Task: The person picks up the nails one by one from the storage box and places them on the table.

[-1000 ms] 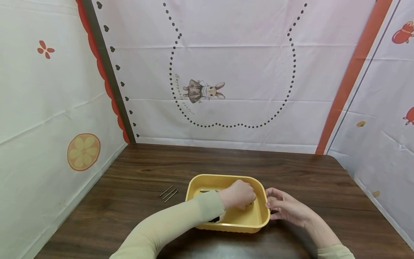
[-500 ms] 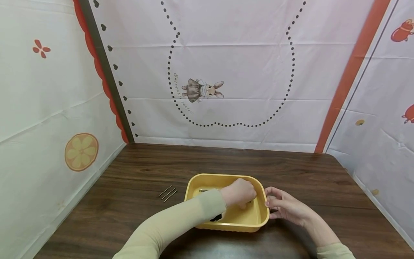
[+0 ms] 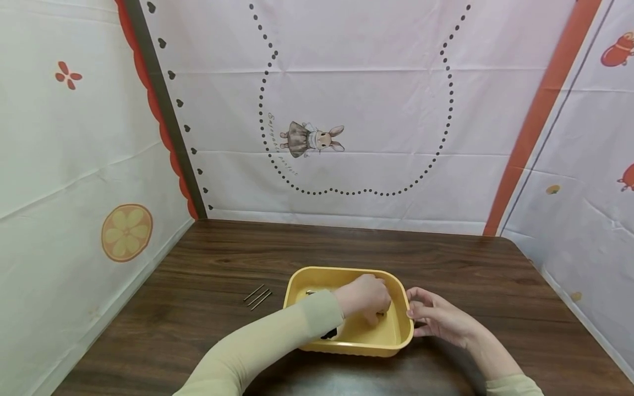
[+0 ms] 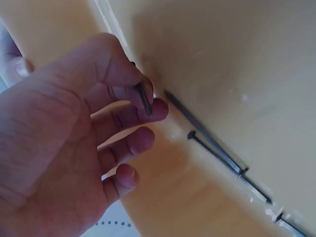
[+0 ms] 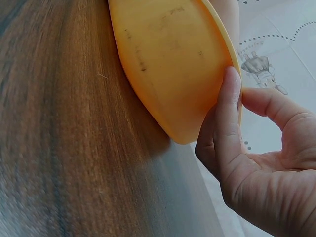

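Observation:
My left hand [image 3: 365, 297] reaches down into a yellow plastic basin [image 3: 356, 348]. In the left wrist view its thumb and index finger pinch a dark nail [image 4: 144, 100], while the other fingers are loosely bent. More nails lie on the basin floor beside the fingertips, among them a long nail [image 4: 202, 129] and a thinner nail [image 4: 213, 153] that overlap in that view. My right hand [image 3: 443, 319] holds the basin's right end, its thumb and fingers pinching the rim [image 5: 232, 52].
Several loose nails [image 3: 258, 297] lie on the dark wooden table [image 3: 198, 330] left of the basin. My left forearm crosses above the basin's front left rim. Printed white cloth [image 3: 376, 121] hangs behind the table and along both sides.
The left hand shifts slightly inside the basin, with its fingers low near the floor. The right hand stays on the rim, and the loose nails on the table lie as before.

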A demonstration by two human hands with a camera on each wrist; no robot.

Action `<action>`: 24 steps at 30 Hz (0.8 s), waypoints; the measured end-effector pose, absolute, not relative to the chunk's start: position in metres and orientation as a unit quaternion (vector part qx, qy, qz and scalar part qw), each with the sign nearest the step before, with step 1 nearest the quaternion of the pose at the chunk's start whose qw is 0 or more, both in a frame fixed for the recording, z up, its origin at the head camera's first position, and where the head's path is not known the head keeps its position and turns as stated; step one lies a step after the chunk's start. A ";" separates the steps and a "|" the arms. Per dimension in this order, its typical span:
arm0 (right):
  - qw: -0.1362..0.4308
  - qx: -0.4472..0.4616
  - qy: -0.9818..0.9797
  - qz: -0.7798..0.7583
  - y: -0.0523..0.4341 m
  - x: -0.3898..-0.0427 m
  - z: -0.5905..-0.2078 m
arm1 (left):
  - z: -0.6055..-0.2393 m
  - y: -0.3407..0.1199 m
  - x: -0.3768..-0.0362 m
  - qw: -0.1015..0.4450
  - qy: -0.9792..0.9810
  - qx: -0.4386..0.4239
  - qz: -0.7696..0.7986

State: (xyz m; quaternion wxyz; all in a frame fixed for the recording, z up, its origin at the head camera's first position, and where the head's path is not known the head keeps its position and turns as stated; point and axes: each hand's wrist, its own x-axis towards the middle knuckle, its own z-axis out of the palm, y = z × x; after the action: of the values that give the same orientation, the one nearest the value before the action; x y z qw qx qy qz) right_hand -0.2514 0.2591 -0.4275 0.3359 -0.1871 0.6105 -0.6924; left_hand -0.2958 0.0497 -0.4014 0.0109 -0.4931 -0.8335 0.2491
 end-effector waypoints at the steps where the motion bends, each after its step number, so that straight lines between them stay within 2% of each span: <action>1: 0.337 -0.187 0.610 -0.693 0.259 -0.251 -0.428 | -0.400 0.049 -0.295 0.011 -0.832 -0.495 0.249; 9: 0.336 -0.186 0.611 -0.692 0.259 -0.250 -0.426 | -0.387 0.045 -0.295 0.009 -0.835 -0.512 0.203; 24: 0.337 -0.193 0.607 -0.694 0.259 -0.252 -0.426 | -0.364 0.033 -0.304 0.068 -0.832 -0.519 0.187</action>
State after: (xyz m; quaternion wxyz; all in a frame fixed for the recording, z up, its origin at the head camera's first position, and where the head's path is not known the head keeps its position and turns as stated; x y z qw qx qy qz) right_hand -0.2518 0.2591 -0.4258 0.3369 -0.1931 0.6066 -0.6937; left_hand -0.3037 0.0325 -0.3636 0.0682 -0.5186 -0.8316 0.1867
